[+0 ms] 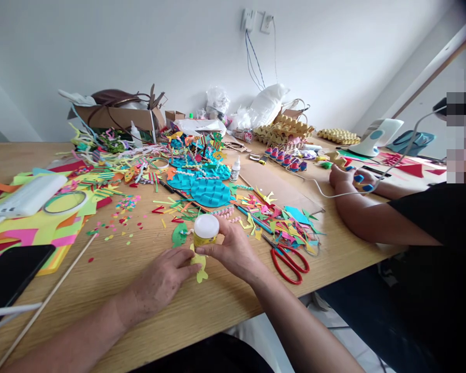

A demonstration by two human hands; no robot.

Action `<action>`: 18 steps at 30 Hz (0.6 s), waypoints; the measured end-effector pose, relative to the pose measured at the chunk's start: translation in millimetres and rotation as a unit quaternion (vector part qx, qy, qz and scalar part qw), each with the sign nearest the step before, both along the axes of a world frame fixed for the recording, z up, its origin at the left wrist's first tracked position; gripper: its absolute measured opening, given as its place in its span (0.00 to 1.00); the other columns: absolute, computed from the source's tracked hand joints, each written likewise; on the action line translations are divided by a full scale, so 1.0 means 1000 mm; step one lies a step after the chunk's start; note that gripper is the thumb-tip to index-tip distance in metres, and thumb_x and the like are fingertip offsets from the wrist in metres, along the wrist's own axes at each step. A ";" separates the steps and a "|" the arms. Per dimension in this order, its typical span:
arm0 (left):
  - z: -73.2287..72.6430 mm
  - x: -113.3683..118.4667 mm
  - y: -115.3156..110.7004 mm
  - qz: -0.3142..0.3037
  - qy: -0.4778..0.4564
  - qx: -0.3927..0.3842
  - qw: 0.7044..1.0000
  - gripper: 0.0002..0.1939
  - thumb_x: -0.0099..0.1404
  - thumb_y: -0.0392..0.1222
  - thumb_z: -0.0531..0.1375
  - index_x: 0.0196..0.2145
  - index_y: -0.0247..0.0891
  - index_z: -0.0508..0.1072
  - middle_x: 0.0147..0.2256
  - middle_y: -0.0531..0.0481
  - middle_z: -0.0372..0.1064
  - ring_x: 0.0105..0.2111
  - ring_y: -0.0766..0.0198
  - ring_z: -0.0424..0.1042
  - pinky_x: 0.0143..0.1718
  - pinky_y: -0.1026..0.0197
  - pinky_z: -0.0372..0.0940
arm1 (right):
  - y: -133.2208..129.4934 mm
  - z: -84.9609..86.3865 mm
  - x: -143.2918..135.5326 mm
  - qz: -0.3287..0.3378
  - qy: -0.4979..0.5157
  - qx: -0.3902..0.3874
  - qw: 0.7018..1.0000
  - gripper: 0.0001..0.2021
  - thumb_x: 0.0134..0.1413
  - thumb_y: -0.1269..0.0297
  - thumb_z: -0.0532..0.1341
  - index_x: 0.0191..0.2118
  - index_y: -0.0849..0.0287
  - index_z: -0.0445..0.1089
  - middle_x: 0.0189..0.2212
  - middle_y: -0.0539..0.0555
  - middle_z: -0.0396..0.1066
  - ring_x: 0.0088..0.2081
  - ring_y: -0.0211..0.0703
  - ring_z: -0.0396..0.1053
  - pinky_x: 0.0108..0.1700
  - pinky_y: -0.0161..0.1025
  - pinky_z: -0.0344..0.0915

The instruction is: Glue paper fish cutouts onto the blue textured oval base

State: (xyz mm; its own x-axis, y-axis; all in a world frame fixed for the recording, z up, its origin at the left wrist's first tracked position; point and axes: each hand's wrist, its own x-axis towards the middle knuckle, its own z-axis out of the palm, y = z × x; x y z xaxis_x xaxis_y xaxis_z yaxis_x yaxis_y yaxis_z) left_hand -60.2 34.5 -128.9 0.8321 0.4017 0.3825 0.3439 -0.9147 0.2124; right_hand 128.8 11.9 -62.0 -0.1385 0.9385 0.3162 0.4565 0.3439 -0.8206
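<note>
Near the tabletop's front edge, the left hand pinches a yellow paper fish while the right hand's fingers curl around a jar.

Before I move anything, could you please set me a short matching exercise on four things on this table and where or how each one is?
1. Small jar
2. Yellow paper fish
3. Scissors
4. Black phone

A. Red-handled, beside the paper scraps
B. At the fingertips of the left hand
C. At the left edge of the view
D. White-lidded, in the right hand

Pairs: 1-D, 2-B, 3-A, 4-C
</note>
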 end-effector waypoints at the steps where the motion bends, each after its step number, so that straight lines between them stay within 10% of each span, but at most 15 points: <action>1: 0.000 0.000 0.000 -0.001 -0.001 -0.003 1.000 0.15 0.68 0.38 0.45 0.46 0.44 0.69 0.43 0.47 0.66 0.44 0.58 0.65 0.45 0.54 0.62 | 0.000 0.000 0.000 -0.004 -0.002 -0.002 1.000 0.10 0.40 0.66 0.66 0.32 0.59 0.69 0.29 0.48 0.69 0.32 0.39 0.65 0.35 0.33 0.59; 18: -0.001 0.000 0.000 0.008 0.015 -0.012 1.000 0.14 0.68 0.38 0.47 0.44 0.43 0.69 0.44 0.47 0.66 0.45 0.58 0.64 0.47 0.54 0.61 | -0.004 0.004 0.001 0.004 -0.015 -0.009 1.000 0.15 0.42 0.64 0.66 0.38 0.60 0.66 0.34 0.51 0.68 0.37 0.42 0.65 0.38 0.36 0.60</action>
